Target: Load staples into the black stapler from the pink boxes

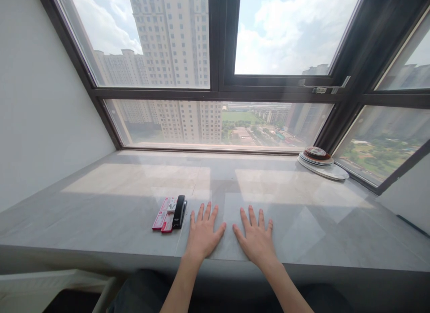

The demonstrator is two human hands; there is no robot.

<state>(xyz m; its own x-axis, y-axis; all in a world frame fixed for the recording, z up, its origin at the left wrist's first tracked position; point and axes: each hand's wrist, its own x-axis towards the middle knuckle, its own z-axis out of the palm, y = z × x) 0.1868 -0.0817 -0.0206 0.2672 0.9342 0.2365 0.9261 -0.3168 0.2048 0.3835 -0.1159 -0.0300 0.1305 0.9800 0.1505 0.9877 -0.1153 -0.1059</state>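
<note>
My left hand (204,232) lies flat on the grey stone windowsill (117,219), palm down with fingers spread. Beside it, a little to the right, my right hand (257,236) rests the same way, also holding nothing. Just left of my left hand is a black stapler (179,212), apart from the fingers. Against the stapler's left side lie several small red-and-white boxes (160,213), probably of staples, though their print is too small to read.
A stack of round plates or mats (317,158) sits in the far right corner by the window. The dark window frame (215,94) runs along the back. White walls close both sides. Below the sill's front edge, a white chair-like object (50,281) stands at the left.
</note>
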